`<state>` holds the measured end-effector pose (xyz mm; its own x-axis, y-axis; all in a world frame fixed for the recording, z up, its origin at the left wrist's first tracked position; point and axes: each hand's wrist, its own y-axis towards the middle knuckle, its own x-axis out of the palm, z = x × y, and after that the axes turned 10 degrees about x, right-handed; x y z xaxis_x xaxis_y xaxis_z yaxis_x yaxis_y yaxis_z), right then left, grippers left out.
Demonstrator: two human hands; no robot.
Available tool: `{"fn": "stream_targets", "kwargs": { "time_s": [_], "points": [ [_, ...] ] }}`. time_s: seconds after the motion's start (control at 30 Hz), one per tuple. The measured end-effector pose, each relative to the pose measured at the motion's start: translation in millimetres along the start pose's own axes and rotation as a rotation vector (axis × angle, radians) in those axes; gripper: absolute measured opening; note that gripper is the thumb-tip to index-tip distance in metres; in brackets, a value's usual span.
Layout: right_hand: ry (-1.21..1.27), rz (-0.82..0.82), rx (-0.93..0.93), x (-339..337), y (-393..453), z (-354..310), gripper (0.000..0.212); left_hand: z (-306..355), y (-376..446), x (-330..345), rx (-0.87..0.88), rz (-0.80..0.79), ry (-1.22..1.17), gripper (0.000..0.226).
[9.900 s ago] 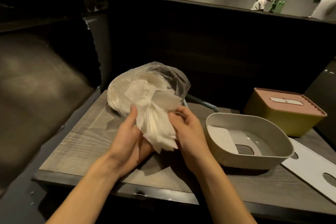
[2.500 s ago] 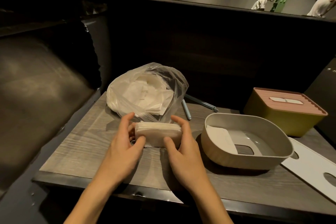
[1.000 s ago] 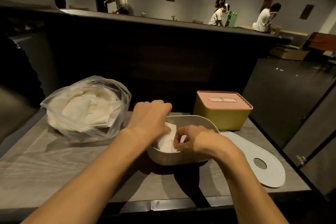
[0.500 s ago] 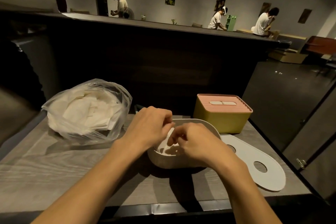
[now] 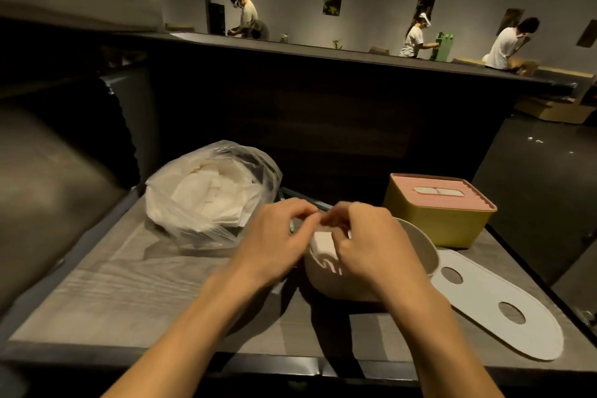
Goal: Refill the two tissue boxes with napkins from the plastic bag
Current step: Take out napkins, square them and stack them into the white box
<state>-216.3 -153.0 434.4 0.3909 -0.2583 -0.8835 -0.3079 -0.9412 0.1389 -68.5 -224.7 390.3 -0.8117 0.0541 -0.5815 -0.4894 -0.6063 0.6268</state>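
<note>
Two hands [image 5: 277, 237] [image 5: 365, 242], two tissue boxes [image 5: 420, 245] [image 5: 441, 203], one plastic bag [image 5: 210, 191]

two bare forearms, no sleeves in view up to the bottom edge of the frame. left hand [image 5: 274, 239] and right hand [image 5: 368, 242] both uncovered: no gloves, no rings, no watch or band at either wrist. short, plain fingernails where visible, though slightly blurred. nothing else of the body in view.
</note>
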Motion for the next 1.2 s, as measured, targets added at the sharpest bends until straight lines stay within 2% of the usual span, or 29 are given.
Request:
{"fn": "stream_targets", "kwargs": {
  "time_s": [0.1, 0.2, 0.27, 0.33, 0.37, 0.43, 0.5, 0.6, 0.73, 0.93, 1.03, 1.1, 1.2],
  "points": [
    [0.134, 0.139, -0.114, 17.2, 2.4, -28.7, 0.028, -18.9, -32.8, -9.6, -0.077, 0.111, 0.011, 0.014],
    [0.176, 0.132, -0.28, 43.6, 11.7, -65.7, 0.031, -30.6, -63.3, -22.1, -0.239, 0.067, -0.058, 0.017],
    [0.069, 0.076, -0.378, 61.8, 25.6, -82.9, 0.039, -29.5, -71.2, -25.5, -0.323, -0.037, -0.113, 0.024],
    [-0.085, 0.027, -0.452, 81.3, 42.4, -98.5, 0.048, -32.7, -75.5, -27.2, -0.392, -0.086, -0.125, 0.016],
    [-0.179, 0.018, -0.487, 89.1, 51.3, -101.8, 0.052, -33.5, -75.6, -26.4, -0.409, -0.105, -0.11, 0.01],
    [-0.372, 0.014, -0.525, 102.1, 68.3, -104.9, 0.057, -35.9, -74.1, -24.1, -0.387, -0.143, -0.049, 0.014],
    [-0.486, 0.015, -0.514, 110.8, 79.9, -104.3, 0.057, -35.7, -73.6, -22.6, -0.35, -0.167, -0.012, 0.017],
    [-0.5, 0.044, -0.543, 117.9, 88.9, -101.4, 0.045, -37.1, -72.9, -23.3, -0.32, -0.14, -0.042, 0.016],
    [-0.398, 0.118, -0.59, 116.2, 92.1, -98.9, 0.032, -35.8, -72.1, -25.3, -0.303, -0.135, -0.075, 0.019],
    [-0.245, 0.142, -0.582, 110.0, 83.5, -98.6, 0.031, -38.1, -73.6, -24.8, -0.327, -0.126, -0.088, 0.017],
    [-0.155, 0.209, -0.529, 105.0, 77.8, -96.5, 0.016, -41.3, -74.8, -24.1, -0.348, -0.119, -0.124, 0.019],
    [-0.01, 0.165, -0.452, 103.9, 74.6, -94.3, 0.02, -42.6, -76.0, -24.3, -0.364, -0.113, -0.158, 0.022],
    [0.37, 0.135, -0.295, 100.3, 67.7, -91.7, 0.014, -44.1, -76.4, -25.3, -0.406, -0.069, -0.284, 0.021]
  ]
}}
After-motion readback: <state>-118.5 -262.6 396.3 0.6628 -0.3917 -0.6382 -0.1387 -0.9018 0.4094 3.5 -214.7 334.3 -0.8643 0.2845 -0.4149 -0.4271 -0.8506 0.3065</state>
